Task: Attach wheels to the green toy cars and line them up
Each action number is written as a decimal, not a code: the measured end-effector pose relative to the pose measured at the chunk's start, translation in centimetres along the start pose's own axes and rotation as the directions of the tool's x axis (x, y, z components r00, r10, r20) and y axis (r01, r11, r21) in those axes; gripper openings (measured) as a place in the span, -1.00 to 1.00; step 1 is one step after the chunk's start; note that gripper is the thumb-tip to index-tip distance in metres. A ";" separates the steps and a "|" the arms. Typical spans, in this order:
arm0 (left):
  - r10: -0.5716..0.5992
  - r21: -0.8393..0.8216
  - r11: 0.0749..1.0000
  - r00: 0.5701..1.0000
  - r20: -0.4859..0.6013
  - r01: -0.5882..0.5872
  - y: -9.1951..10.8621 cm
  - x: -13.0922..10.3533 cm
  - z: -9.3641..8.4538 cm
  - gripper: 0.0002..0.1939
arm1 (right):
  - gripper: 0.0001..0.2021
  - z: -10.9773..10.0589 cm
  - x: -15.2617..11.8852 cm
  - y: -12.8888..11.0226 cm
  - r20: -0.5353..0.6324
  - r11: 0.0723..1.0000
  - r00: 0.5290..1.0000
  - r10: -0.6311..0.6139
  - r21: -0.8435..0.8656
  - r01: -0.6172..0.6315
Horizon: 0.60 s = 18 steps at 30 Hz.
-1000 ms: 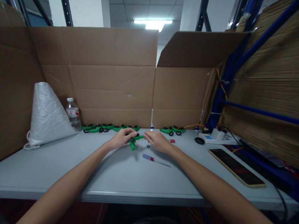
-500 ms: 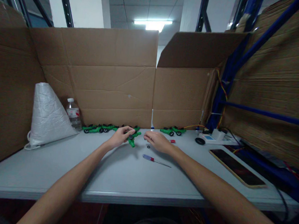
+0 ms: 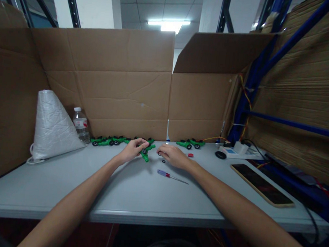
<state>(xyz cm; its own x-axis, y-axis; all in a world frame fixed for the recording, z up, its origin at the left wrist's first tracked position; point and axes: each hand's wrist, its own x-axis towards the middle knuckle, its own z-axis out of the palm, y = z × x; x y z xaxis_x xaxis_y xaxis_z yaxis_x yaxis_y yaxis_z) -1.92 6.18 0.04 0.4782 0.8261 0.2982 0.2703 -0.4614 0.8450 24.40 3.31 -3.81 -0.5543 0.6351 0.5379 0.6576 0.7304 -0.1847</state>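
Note:
My left hand is closed on a green toy car, held tilted just above the table. Part of the car is hidden behind my fingers. To its right, my right hand has its fingertips pinched at a small black ring. A second small black ring lies on the table below those fingertips. Nearer to me rests a screwdriver with a clear purple and red handle. A red tool end shows past my right hand, the rest of it hidden.
Several green toy cars line the back left of the table; two more stand back right. A bottle and a silvery bag are at left. A phone, black roll and power strip occupy the right.
My right hand has shifted very slightly left, toward the toy car. My left hand keeps its hold on the car in nearly the same place.

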 end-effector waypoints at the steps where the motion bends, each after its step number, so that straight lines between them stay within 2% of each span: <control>1: 0.002 -0.001 1.000 1.000 0.002 -0.002 -0.2 0.1 0.0 -0.37 | -0.78 0.0 0.0 -0.1 -0.001 1.000 1.000 0.001 -0.006 -0.001; 6: 0.018 0.004 1.000 1.000 0.009 -0.018 -0.9 0.3 -0.2 -0.36 | -0.73 -0.3 -0.1 -0.4 0.021 1.000 1.000 -0.004 -0.020 0.004; 10: 0.022 -0.002 1.000 1.000 0.012 -0.022 -0.6 0.2 -0.2 -0.36 | -0.70 -0.3 -0.1 -0.6 0.033 1.000 0.999 -0.012 -0.001 0.012; 13: 0.019 -0.001 1.000 1.000 0.017 -0.019 -0.2 0.1 -0.1 -0.37 | -0.75 -0.3 -0.1 -0.8 0.008 0.999 1.000 0.000 0.042 0.000; 18: 0.007 -0.012 1.000 1.000 0.011 -0.007 0.2 -0.2 0.1 -0.37 | -0.82 -0.3 -0.1 -0.8 0.032 0.998 0.999 0.021 0.055 -0.023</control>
<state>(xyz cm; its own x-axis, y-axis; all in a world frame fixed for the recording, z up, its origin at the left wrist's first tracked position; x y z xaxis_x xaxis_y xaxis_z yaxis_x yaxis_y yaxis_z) -1.84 5.91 0.16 0.4891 0.8191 0.2997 0.2563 -0.4634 0.8483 24.15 2.56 -3.47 -0.5566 0.6580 0.5072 0.6411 0.7285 -0.2415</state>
